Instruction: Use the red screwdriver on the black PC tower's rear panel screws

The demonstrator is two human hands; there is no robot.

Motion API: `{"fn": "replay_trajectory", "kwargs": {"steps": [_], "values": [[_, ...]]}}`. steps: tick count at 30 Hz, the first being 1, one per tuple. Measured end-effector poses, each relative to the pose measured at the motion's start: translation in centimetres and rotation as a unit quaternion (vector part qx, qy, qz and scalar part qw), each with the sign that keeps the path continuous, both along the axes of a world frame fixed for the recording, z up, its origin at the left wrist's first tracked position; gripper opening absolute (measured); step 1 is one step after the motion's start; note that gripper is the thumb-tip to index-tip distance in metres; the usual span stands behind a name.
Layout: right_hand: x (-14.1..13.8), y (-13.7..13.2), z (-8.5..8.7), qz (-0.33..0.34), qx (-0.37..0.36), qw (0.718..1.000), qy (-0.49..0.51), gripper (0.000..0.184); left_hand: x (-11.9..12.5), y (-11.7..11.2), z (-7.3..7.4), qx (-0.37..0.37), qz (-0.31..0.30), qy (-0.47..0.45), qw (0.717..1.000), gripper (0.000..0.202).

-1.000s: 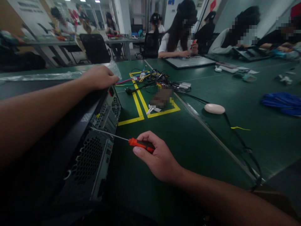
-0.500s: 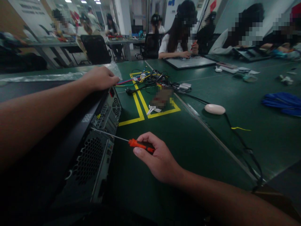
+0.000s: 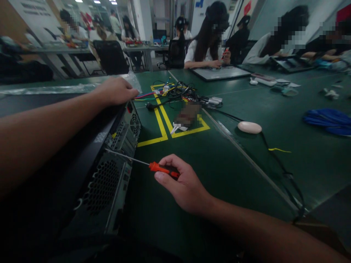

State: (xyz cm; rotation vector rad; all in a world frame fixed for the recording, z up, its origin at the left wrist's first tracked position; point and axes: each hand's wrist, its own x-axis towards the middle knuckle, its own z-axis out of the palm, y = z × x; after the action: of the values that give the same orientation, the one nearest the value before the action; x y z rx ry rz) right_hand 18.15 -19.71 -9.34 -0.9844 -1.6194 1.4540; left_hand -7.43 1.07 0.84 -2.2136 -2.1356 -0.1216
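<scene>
Right hand (image 3: 186, 186) pinches screwdriver (image 3: 154, 166), axis leftward to computer case (image 3: 102, 188); left hand (image 3: 116, 90) atop case, toward far edge of worktop (image 3: 216, 160), finger closure unclear.

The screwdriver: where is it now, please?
In the head view, the orange-and-black screwdriver is in the right hand, just below the picture's centre, its shaft pointing left to the rear panel of the computer case.
</scene>
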Motion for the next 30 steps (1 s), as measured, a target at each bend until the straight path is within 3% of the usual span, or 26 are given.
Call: {"fn": "replay_trajectory", "kwargs": {"steps": [30], "values": [[0.06,0.0,-0.04,0.009,-0.001,1.0,-0.007,0.016,0.06,-0.09,-0.15,0.008,0.0,0.003,1.0,0.062]]}}
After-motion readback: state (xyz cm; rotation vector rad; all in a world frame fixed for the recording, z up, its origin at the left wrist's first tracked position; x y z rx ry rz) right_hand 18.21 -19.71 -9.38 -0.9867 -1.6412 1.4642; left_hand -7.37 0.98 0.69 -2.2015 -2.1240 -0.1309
